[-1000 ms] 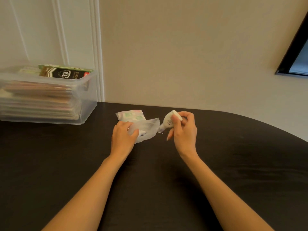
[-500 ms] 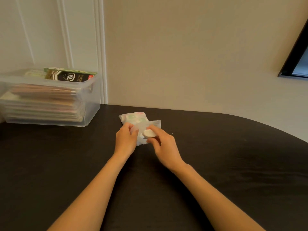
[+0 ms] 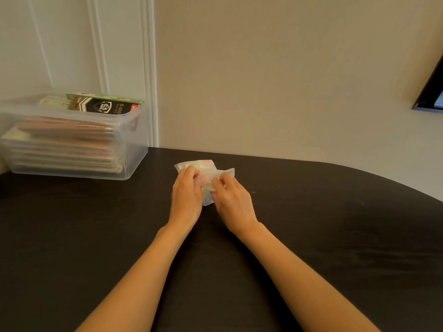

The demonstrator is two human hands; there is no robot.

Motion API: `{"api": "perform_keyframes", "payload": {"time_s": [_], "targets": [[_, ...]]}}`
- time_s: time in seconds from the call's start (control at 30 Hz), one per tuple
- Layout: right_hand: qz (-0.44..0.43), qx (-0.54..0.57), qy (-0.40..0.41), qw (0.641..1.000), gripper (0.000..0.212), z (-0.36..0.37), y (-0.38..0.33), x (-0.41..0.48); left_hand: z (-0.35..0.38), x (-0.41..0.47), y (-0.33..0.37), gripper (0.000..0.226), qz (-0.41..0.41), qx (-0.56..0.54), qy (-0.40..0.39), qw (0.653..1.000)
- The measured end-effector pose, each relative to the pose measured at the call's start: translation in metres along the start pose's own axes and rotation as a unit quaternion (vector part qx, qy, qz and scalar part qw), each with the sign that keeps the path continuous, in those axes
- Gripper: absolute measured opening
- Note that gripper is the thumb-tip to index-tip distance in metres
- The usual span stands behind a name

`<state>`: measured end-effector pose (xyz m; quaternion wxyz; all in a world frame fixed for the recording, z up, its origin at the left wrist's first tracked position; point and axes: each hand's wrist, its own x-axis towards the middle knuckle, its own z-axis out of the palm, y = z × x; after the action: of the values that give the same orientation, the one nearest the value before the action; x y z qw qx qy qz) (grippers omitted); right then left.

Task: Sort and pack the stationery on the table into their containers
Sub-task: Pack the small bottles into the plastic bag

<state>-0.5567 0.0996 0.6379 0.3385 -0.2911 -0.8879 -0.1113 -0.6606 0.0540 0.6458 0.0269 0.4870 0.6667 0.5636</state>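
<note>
At far left, box [image 3: 134,144]: clear, stacked with packs, on table [image 3: 72,224].
Left hand [image 3: 187,196]: grips pouch [image 3: 215,172], mid-table.
Right hand [image 3: 235,201]: pinches pouch too, hands nearly touching.
Advice: hold the mouth wide; seat contents fully.

two bare forearms, skin uncovered down to the frame's lower edge, slender wrists, bare left hand [image 3: 187,195], bare right hand [image 3: 236,202]

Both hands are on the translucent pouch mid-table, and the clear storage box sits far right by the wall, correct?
No: the head view shows the clear storage box at far left by the wall. The left hand and right hand are on the translucent pouch mid-table.
</note>
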Motion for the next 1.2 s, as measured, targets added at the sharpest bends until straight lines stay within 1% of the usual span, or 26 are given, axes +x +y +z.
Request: {"api": "perform_keyframes", "payload": {"time_s": [0.13, 0.17, 0.23, 0.3, 0.37, 0.43, 0.53, 0.57, 0.6, 0.67, 0.7, 0.73, 0.77, 0.8, 0.83, 0.87, 0.9, 0.97, 1.0, 1.1, 1.2], "targets": [[0.024, 0.013, 0.001, 1.000, 0.033, 0.009, -0.003, 0.009, -0.003, 0.002, -0.004, 0.008, 0.001, -0.011, 0.010, 1.000], [0.021, 0.001, -0.001, 1.000, 0.032, 0.011, -0.003, 0.009, -0.004, 0.003, -0.004, 0.008, 0.000, -0.013, 0.011, 1.000], [-0.014, -0.040, -0.014, 0.999, 0.031, 0.013, -0.002, 0.009, -0.004, 0.004, -0.004, 0.010, 0.015, -0.021, 0.008, 1.000], [-0.043, -0.060, -0.061, 0.995, 0.030, 0.012, -0.004, 0.011, -0.002, 0.004, -0.001, 0.014, 0.034, -0.029, -0.004, 0.999], [-0.023, -0.058, -0.110, 0.992, 0.039, 0.010, -0.005, 0.013, 0.000, 0.003, 0.002, 0.016, 0.038, -0.034, -0.021, 0.998], [0.028, -0.013, -0.141, 0.990, 0.045, 0.006, -0.005, 0.012, -0.001, 0.003, 0.002, 0.014, 0.025, -0.030, -0.036, 0.999], [0.058, 0.089, -0.175, 0.979, 0.045, 0.001, -0.002, 0.004, -0.002, 0.003, -0.005, 0.008, -0.021, -0.011, -0.047, 0.999], [0.068, 0.134, -0.163, 0.975, 0.042, 0.000, 0.001, 0.001, -0.002, 0.003, -0.008, 0.005, -0.028, 0.003, -0.052, 0.998], [0.090, 0.175, -0.126, 0.972, 0.038, -0.001, 0.003, -0.003, -0.002, 0.003, -0.009, 0.003, -0.030, 0.017, -0.061, 0.998], [0.162, 0.220, -0.006, 0.962, 0.024, -0.005, 0.011, -0.006, 0.000, 0.002, -0.010, 0.019, -0.030, 0.067, -0.085, 0.994], [0.199, 0.235, 0.039, 0.951, 0.021, -0.006, 0.015, -0.006, 0.001, 0.001, -0.009, 0.030, -0.033, 0.102, -0.097, 0.990], [0.227, 0.257, 0.056, 0.938, 0.029, -0.008, 0.018, -0.005, 0.002, 0.000, -0.007, 0.039, -0.035, 0.136, -0.105, 0.984], [0.243, 0.293, 0.042, 0.924, 0.045, -0.008, 0.021, -0.004, 0.003, -0.001, -0.005, 0.045, -0.035, 0.163, -0.106, 0.980], [0.249, 0.328, 0.012, 0.911, 0.059, -0.007, 0.023, -0.002, 0.004, -0.001, -0.004, 0.046, -0.034, 0.182, -0.104, 0.977], [0.245, 0.341, -0.025, 0.907, 0.066, -0.004, 0.024, 0.000, 0.005, -0.001, -0.004, 0.043, -0.034, 0.196, -0.100, 0.975], [0.239, 0.336, -0.056, 0.909, 0.062, 0.000, 0.024, 0.001, 0.005, -0.001, -0.004, 0.039, -0.037, 0.207, -0.096, 0.973], [0.238, 0.321, -0.075, 0.914, 0.048, 0.003, 0.024, 0.001, 0.005, 0.000, -0.004, 0.033, -0.045, 0.214, -0.091, 0.971], [0.247, 0.301, -0.088, 0.917, 0.024, 0.005, 0.023, 0.001, 0.005, 0.000, -0.005, 0.020, -0.060, 0.214, -0.077, 0.972], [0.244, 0.302, -0.094, 0.917, 0.019, 0.005, 0.024, 0.000, 0.005, 0.001, -0.005, 0.016, -0.067, 0.207, -0.066, 0.974], [0.210, 0.285, -0.134, 0.925, 0.016, 0.004, 0.030, -0.006, 0.006, 0.003, -0.006, 0.018, -0.080, 0.190, -0.037, 0.978], [0.160, 0.252, -0.166, 0.940, 0.024, 0.000, 0.032, -0.010, 0.010, 0.005, -0.005, 0.029, -0.072, 0.188, -0.010, 0.979]]}}
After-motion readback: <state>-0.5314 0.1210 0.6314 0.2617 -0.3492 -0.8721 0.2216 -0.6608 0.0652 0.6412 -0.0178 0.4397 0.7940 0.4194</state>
